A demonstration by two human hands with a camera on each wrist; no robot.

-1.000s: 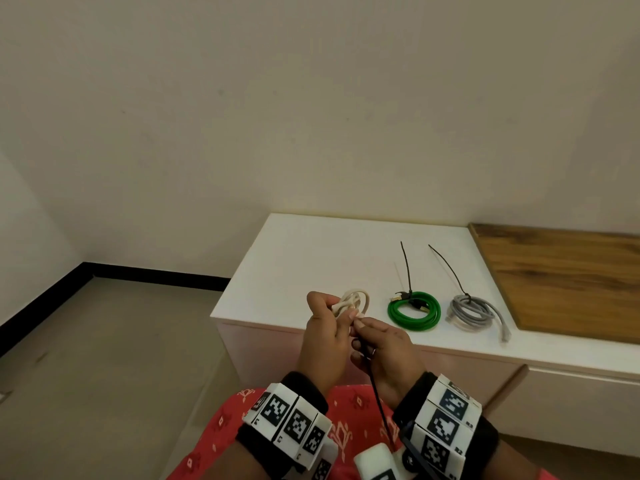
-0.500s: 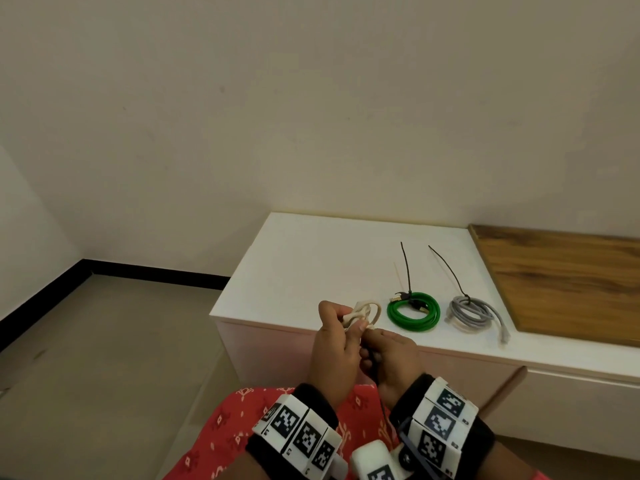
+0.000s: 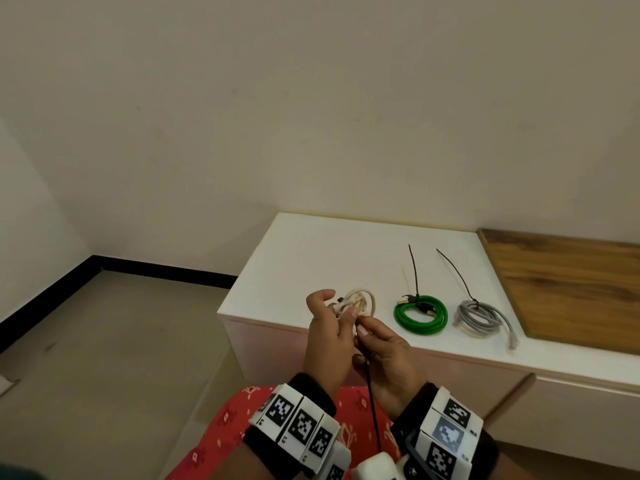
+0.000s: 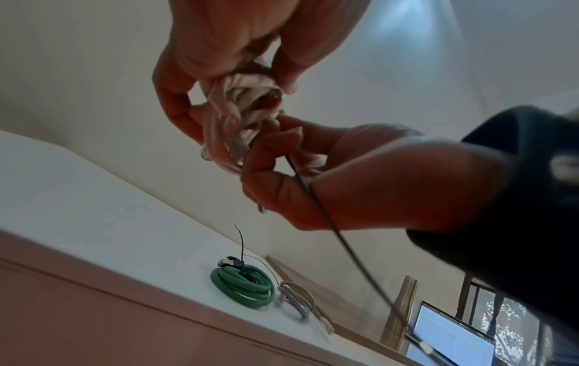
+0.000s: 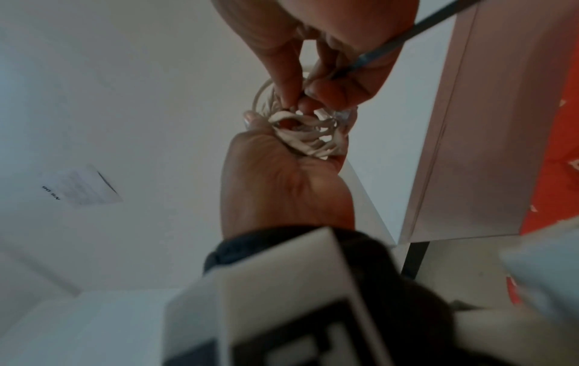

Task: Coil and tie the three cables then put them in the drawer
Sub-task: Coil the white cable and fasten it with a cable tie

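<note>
Left hand (image 3: 325, 336) grasps the coiled white cable (image 3: 360, 301); right hand (image 3: 386, 355) pinches its thin black zip tie (image 4: 316, 208). Tied green cable coil (image 3: 420, 315) and grey cable coil (image 3: 479, 315) lie right, on the white cabinet top (image 3: 329, 251).

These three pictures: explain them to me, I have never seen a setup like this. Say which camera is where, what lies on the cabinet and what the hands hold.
No machine here: a person works with two bare hands, wearing bands with black-and-white markers on both wrists. The wide picture comes from a camera on the head, looking down. The other two come from cameras on each wrist, looking along the fingers, so the hands look huge.

On the white cabinet top lie a green cable and a grey cable, each coiled and bound with a black tie.

The left hand grips a coiled white cable. The right hand pinches a black zip tie at that coil; its long tail hangs toward the wrist.
</note>
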